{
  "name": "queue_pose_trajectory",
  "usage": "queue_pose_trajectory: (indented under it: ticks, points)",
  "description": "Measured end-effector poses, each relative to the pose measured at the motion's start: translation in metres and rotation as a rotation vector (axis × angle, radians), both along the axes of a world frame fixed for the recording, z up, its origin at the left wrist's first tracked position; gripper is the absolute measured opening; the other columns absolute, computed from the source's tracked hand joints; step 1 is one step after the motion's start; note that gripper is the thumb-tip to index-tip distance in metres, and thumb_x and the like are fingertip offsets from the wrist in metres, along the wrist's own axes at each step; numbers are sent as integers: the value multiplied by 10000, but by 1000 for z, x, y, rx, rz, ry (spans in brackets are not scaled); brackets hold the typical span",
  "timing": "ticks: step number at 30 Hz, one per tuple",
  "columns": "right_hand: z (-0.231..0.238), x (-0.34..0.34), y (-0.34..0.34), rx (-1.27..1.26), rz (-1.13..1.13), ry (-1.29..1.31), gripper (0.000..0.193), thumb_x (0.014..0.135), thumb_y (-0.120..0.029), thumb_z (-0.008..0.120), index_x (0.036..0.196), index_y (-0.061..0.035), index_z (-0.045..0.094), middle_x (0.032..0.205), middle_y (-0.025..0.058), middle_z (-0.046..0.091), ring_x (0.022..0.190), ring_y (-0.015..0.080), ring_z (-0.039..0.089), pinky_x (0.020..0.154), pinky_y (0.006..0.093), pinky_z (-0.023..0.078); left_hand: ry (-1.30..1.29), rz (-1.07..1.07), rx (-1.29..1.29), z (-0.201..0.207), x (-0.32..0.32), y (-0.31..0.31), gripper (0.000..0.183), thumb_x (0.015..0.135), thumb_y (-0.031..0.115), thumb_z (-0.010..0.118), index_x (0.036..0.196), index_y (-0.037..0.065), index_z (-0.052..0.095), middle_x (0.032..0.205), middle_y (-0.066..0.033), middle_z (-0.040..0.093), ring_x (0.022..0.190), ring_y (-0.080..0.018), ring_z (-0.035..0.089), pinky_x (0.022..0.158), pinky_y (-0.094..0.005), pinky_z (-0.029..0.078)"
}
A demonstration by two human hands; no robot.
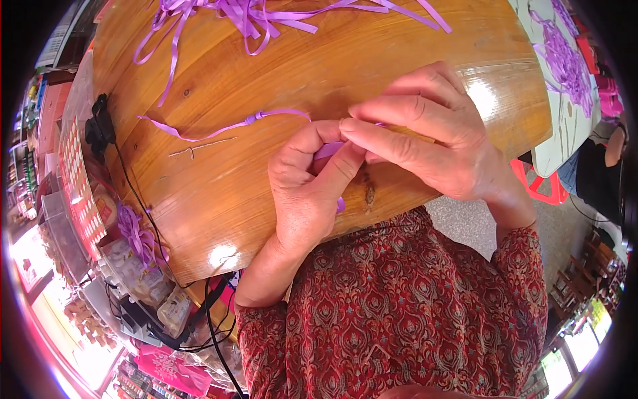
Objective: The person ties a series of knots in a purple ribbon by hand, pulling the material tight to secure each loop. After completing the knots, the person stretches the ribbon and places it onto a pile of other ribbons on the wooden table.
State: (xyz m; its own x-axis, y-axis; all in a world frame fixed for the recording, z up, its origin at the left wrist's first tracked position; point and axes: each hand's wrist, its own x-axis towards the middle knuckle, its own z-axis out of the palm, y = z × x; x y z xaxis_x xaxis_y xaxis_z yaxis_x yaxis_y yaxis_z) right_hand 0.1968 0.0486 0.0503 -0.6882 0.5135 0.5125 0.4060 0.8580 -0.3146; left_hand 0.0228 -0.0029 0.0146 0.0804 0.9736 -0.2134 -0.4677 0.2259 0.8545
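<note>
A purple ribbon (222,129) with a small knot in it trails leftward across the wooden table from my hands. My left hand (309,176) is closed on this ribbon, thumb and forefinger pinching it, and a bit of purple shows below the fingers. My right hand (425,133) comes in from the right, its thumb and fingertips drawn together close to the left thumb. A sliver of purple ribbon peeks out between the right fingers. Just what the right fingertips grip is partly hidden. A thin twisted silvery strand (201,146) lies below the trailing ribbon.
Loose purple ribbons (246,14) are heaped at the table's far edge. More purple ribbon (563,60) lies on a white surface at the right, beside a red stool (539,186). A black cable (129,179) runs along the table's left edge, near packaged goods and another purple bundle (138,236).
</note>
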Motion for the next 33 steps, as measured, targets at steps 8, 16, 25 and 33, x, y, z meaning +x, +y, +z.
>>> queue_pose_trajectory:
  ticks: [8, 16, 25, 33]
  points:
    - [1, 9, -1, 56, 63, -74, 368, 630, -173, 601, 940, 16, 659, 808, 63, 547, 728, 225, 513, 626, 354, 413, 154, -78, 39, -1, -3, -1, 64, 851, 0, 618, 914, 13, 621, 719, 53, 575, 609, 19, 459, 534, -133, 368]
    - [-8, 20, 1, 0, 19, 0, 290, 570, -52, 744, 835, 4, 642, 778, 73, 553, 711, 237, 520, 622, 353, 421, 277, -15, 103, 2, -1, -1, 51, 824, -25, 638, 850, 19, 632, 706, 64, 552, 612, 15, 447, 537, -131, 347]
    - [-16, 34, 6, -340, -60, 138, 457, 624, -168, 778, 1032, -9, 648, 899, 109, 611, 791, 267, 557, 692, 347, 454, 279, -20, -17, 5, -7, 2, 40, 818, 2, 649, 848, 29, 643, 633, 69, 538, 501, 17, 383, 438, -147, 280]
    - [-15, 18, 10, -244, 37, 139, 376, 643, -144, 766, 987, -29, 665, 899, 76, 607, 808, 250, 557, 703, 346, 453, 317, -43, 35, 1, -3, 1, 38, 821, -9, 646, 844, 21, 638, 639, 84, 521, 532, 29, 381, 462, -136, 276]
